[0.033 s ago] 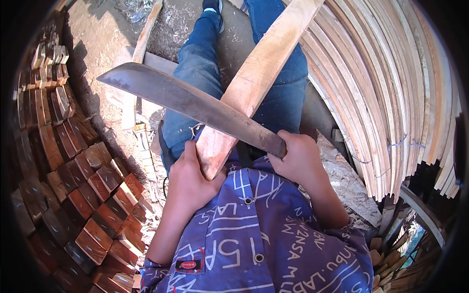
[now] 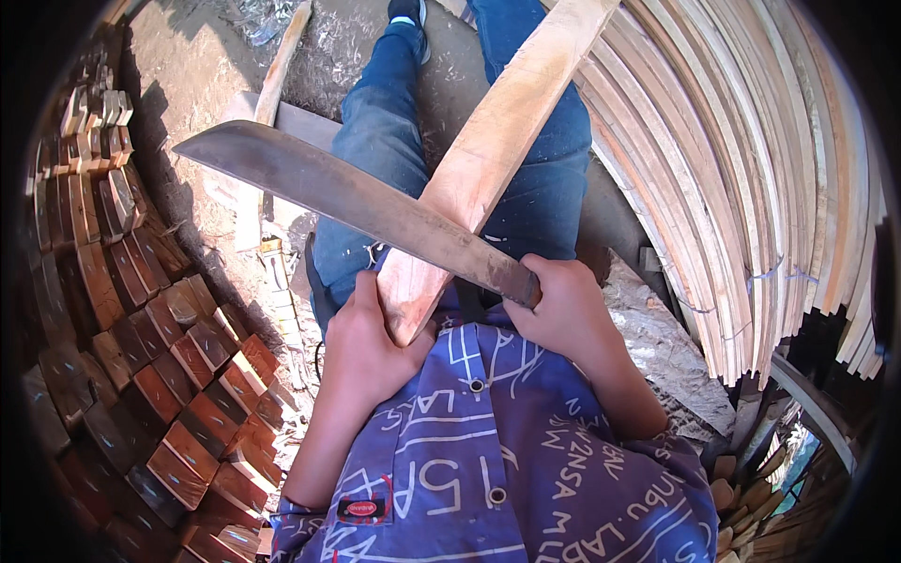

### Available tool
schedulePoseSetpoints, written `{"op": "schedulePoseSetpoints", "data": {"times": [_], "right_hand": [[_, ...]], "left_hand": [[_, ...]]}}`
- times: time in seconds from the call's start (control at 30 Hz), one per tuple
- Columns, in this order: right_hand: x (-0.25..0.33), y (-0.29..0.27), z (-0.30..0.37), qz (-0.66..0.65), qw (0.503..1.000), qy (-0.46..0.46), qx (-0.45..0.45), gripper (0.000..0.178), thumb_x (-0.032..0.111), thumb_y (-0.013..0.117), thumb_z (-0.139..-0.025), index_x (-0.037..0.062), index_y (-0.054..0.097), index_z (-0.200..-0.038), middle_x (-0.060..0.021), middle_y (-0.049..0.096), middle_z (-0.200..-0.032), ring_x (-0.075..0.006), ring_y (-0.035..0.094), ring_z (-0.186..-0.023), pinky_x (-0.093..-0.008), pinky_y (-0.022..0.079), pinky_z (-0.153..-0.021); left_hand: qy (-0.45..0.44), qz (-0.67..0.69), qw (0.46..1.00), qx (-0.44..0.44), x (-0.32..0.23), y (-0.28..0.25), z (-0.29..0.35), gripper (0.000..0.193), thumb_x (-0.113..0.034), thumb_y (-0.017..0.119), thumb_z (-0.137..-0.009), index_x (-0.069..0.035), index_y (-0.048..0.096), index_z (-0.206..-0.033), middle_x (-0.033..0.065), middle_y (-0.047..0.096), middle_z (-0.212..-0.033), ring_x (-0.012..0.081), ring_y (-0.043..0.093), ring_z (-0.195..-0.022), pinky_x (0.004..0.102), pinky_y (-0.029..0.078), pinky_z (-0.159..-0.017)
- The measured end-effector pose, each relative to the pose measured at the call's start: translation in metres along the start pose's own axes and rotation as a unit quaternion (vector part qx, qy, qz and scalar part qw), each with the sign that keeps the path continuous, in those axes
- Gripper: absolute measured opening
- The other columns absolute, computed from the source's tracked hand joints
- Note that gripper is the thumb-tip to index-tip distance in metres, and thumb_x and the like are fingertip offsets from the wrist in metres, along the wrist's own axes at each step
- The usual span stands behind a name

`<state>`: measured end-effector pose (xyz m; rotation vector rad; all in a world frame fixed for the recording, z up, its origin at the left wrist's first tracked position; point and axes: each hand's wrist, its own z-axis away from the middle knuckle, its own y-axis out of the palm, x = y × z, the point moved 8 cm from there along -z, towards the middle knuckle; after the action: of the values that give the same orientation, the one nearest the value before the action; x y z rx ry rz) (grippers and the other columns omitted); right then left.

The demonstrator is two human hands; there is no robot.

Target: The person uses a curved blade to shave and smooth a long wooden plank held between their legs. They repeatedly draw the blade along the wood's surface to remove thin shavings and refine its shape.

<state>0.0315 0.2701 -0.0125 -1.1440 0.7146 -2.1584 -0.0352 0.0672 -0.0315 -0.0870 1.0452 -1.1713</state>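
Note:
My left hand [image 2: 361, 342] is wrapped round the near end of a pale wooden plank [image 2: 497, 141]. The plank slants away from my lap over my right leg to the upper edge of the view. A machete [image 2: 319, 188] with a broad dark blade lies across the plank, its tip out to the left. At the blade's near end, my right hand [image 2: 561, 305] is closed on the machete; the handle is hidden inside my fist. Whether the blade touches the wood or hovers just above it, I cannot tell.
Stacked wooden blocks [image 2: 178, 375] rise along the left side. To the right stands a large pile of long pale strips [image 2: 704, 169], tied with thin cord. A narrow stick [image 2: 282, 66] lies on the ground at the upper left, with wood shavings about.
My right hand has drawn slightly to the left with the machete, and the blade tip has shifted left. My left hand and the plank have hardly moved.

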Motion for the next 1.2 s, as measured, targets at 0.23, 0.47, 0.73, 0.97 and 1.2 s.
{"op": "schedulePoseSetpoints", "data": {"times": [0.23, 0.47, 0.73, 0.97, 1.2], "right_hand": [[0.0, 0.009, -0.007, -0.359, 0.924, 0.022, 0.127, 0.019, 0.014, 0.075, -0.084, 0.0041, 0.06, -0.077, 0.0054, 0.05, -0.059, -0.0017, 0.043, -0.054, -0.0242, 0.031, -0.048], [-0.056, 0.006, -0.035, -0.659, 0.698, 0.152, 0.235, 0.02, 0.011, 0.074, -0.086, 0.004, 0.056, -0.081, 0.0004, 0.05, -0.055, -0.0063, 0.047, -0.045, -0.026, 0.036, -0.041], [-0.115, -0.01, -0.058, -0.311, 0.928, 0.175, -0.105, 0.034, 0.026, 0.084, -0.08, 0.0023, 0.06, -0.078, 0.0004, 0.054, -0.057, -0.0073, 0.051, -0.045, -0.0246, 0.039, -0.043], [-0.091, -0.066, -0.075, -0.249, 0.937, 0.145, -0.198, 0.026, 0.019, 0.08, -0.084, 0.0019, 0.06, -0.079, 0.0017, 0.053, -0.058, -0.0069, 0.047, -0.046, -0.0254, 0.036, -0.044], [-0.087, -0.069, -0.06, -0.108, 0.961, 0.14, -0.21, 0.029, 0.013, 0.076, -0.079, -0.0033, 0.067, -0.102, -0.0143, 0.07, -0.079, -0.0203, 0.068, -0.072, -0.0347, 0.051, -0.069]], "left_hand": [[0.046, -0.024, 0.998, -0.024, -0.006, -0.006, 0.002, 0.056, -0.028, 0.079, -0.073, 0.003, 0.045, -0.106, 0.0256, 0.056, -0.1, 0.0474, 0.062, -0.089, 0.0499, 0.052, -0.075], [-0.018, -0.004, 1.0, -0.004, -0.01, -0.005, -0.006, 0.053, -0.018, 0.082, -0.071, 0.002, 0.046, -0.105, 0.0285, 0.062, -0.087, 0.0478, 0.063, -0.083, 0.0489, 0.05, -0.071], [-0.005, -0.001, 1.0, -0.005, -0.005, -0.002, -0.006, 0.055, -0.02, 0.083, -0.072, 0.001, 0.046, -0.106, 0.0284, 0.064, -0.084, 0.0481, 0.065, -0.083, 0.0481, 0.052, -0.071], [-0.004, -0.05, 0.999, -0.018, -0.009, -0.002, -0.006, 0.056, -0.029, 0.082, -0.073, 0.0, 0.045, -0.102, 0.029, 0.064, -0.086, 0.0469, 0.066, -0.079, 0.0501, 0.054, -0.07], [-0.013, -0.038, 0.999, -0.006, -0.006, 0.001, -0.008, 0.057, -0.029, 0.083, -0.072, 0.001, 0.045, -0.102, 0.0288, 0.063, -0.085, 0.0464, 0.066, -0.079, 0.05, 0.053, -0.069]]}}
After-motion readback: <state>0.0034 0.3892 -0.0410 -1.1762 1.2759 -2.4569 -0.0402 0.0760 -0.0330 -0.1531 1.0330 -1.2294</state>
